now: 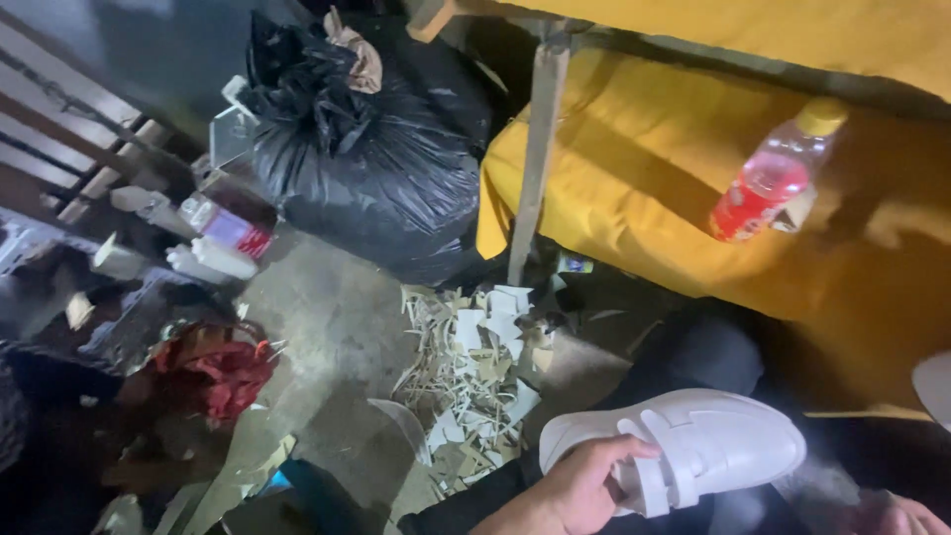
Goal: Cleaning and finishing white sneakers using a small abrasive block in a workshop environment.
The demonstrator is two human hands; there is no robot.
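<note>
Yellow cloth (634, 188): a broad, soft sheet draped over the worktop edge and sagging in folds — a thin metal post (536, 159) stands in front of it.
Black bag (371, 149): glossy plastic, bulging and knotted at the top, set on the concrete floor (327, 327) against the post, out of the way.
Scrap heap (475, 381): pale, stiff offcuts in strips and squares (card or lining, I cannot tell which), lying on the floor just beside the person's knee.
White shoe (693, 441): smooth, matte, rounded toe with wide straps; it rests across the lap, sole down, near the lower edge of the view.
Left hand (580, 485): thumb and fingers closed on the shoe's strap side, steadying it.
Right hand (906, 515): only a sliver shows at the corner — grip cannot be told.
Bottle (773, 178): clear plastic, red drink, yellow cap, lying tilted on the cloth.
</note>
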